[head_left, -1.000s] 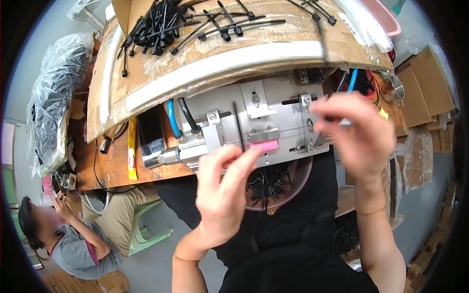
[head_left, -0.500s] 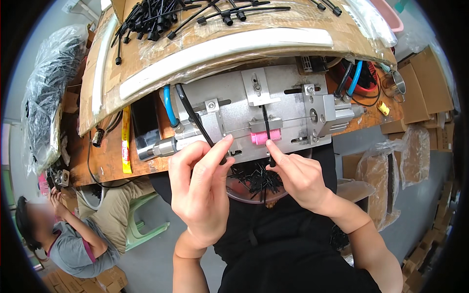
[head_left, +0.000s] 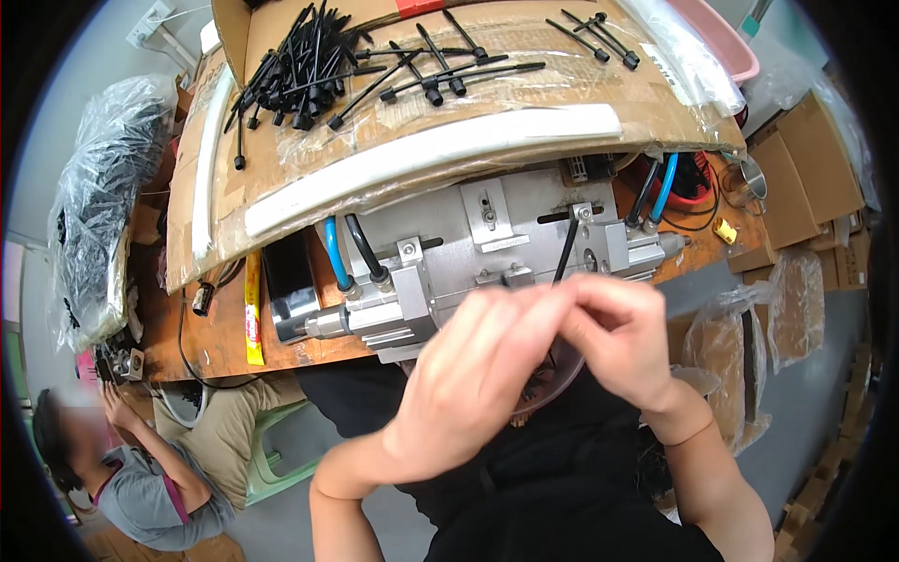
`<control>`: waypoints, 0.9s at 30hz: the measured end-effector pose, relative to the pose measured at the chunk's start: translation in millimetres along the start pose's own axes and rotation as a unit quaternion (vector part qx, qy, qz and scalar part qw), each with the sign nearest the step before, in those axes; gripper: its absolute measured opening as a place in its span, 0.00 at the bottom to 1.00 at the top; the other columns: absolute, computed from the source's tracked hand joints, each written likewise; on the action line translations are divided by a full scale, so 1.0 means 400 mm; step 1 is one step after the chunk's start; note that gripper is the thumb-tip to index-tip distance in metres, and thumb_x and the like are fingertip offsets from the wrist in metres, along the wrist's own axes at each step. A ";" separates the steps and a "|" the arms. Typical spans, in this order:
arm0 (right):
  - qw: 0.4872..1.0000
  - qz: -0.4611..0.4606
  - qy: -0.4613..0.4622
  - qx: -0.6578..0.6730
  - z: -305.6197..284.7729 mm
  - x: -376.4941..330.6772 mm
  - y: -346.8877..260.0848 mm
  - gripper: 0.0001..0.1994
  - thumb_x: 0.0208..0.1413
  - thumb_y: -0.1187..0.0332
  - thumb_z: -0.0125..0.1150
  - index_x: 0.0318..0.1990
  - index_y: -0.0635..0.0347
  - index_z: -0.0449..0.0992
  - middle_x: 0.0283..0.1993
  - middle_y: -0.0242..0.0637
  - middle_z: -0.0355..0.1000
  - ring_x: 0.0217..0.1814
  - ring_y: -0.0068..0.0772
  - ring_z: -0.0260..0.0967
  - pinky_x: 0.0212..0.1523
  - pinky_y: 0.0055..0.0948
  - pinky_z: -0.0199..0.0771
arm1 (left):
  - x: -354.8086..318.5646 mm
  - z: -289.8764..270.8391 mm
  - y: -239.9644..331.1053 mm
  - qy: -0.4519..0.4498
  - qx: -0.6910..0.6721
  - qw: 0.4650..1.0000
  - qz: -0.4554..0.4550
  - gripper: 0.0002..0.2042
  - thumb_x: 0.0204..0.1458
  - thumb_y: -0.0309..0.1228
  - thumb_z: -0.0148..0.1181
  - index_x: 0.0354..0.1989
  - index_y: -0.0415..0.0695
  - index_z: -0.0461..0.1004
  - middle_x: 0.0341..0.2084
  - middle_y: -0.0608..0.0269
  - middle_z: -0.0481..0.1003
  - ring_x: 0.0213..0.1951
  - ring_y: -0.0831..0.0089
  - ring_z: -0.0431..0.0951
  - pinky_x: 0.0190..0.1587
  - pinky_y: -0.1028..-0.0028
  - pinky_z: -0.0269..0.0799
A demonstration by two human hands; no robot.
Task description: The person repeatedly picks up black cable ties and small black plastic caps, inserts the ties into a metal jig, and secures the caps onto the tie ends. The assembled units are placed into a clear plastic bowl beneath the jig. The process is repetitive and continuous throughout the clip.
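Black cable tie (head_left: pixel 565 251) is seen standing in the grey metal fixture (head_left: pixel 487 248) on the counter (head_left: pixel 225 328), pinched at its lower end between left hand (head_left: pixel 468 375) and right hand (head_left: pixel 623 342). Seating appears underway; many loose ties (head_left: pixel 309 66) are left on the cardboard (head_left: pixel 524 103).

Cardboard sheet (head_left: pixel 449 122) overhangs metal fixture (head_left: pixel 487 253) w/ hoses (head_left: pixel 342 258); front edge open.

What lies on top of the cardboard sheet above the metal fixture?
On the cardboard sheet lie a heap of black cable ties, scattered ones and white foam strips. The sheet covers the metal fixture's far part.
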State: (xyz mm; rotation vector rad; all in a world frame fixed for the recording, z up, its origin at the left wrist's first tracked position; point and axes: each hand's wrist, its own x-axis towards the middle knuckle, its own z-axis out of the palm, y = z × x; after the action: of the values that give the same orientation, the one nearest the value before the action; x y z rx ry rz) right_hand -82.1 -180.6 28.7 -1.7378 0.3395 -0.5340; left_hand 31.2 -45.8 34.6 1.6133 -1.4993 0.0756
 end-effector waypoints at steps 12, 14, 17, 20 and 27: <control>0.762 -0.195 0.160 -0.597 -0.252 0.405 -0.011 0.05 0.54 0.70 0.63 0.33 0.63 0.78 0.31 0.40 0.78 0.32 0.28 0.73 0.32 0.28 0.71 | 0.294 -0.135 -0.295 -0.014 0.268 0.963 -0.032 0.12 0.51 0.16 0.58 0.43 0.40 0.72 0.32 0.57 0.77 0.33 0.66 0.76 0.41 0.70 0.73; 0.730 -0.208 0.150 -0.633 -0.256 0.433 -0.007 0.08 0.53 0.65 0.64 0.32 0.60 0.79 0.30 0.39 0.75 0.33 0.44 0.72 0.35 0.38 0.70 | 0.291 -0.138 -0.290 0.012 0.257 0.965 -0.055 0.11 0.51 0.16 0.58 0.43 0.40 0.72 0.32 0.58 0.77 0.33 0.67 0.76 0.40 0.70 0.73; 0.749 -0.258 0.147 -0.592 -0.211 0.436 -0.037 0.07 0.52 0.66 0.65 0.31 0.60 0.78 0.30 0.39 0.73 0.36 0.44 0.72 0.37 0.38 0.70 | 0.260 -0.164 -0.234 0.031 0.221 0.970 -0.094 0.10 0.51 0.16 0.58 0.41 0.39 0.71 0.30 0.59 0.76 0.33 0.69 0.76 0.40 0.73 0.72; 0.810 -0.316 0.000 -0.494 -0.144 0.450 -0.062 0.06 0.51 0.66 0.64 0.32 0.59 0.78 0.31 0.38 0.73 0.36 0.44 0.72 0.38 0.38 0.70 | 0.200 -0.188 -0.188 0.008 0.201 0.975 -0.091 0.10 0.50 0.16 0.58 0.40 0.38 0.71 0.30 0.60 0.74 0.33 0.70 0.75 0.38 0.74 0.71; 0.793 -0.253 -0.115 -0.542 -0.029 0.472 -0.108 0.09 0.52 0.73 0.57 0.38 0.68 0.77 0.35 0.55 0.76 0.37 0.50 0.77 0.37 0.39 0.77 | 0.084 -0.155 -0.117 0.083 0.273 0.954 -0.088 0.21 0.45 0.13 0.60 0.50 0.42 0.75 0.30 0.62 0.71 0.30 0.71 0.70 0.35 0.74 0.68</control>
State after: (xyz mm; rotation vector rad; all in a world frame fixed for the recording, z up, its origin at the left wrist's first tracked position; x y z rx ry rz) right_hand 69.9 -274.2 104.7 -3.0373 -0.0542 -0.5221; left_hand 109.8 -39.4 64.9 2.1109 -1.2582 0.5534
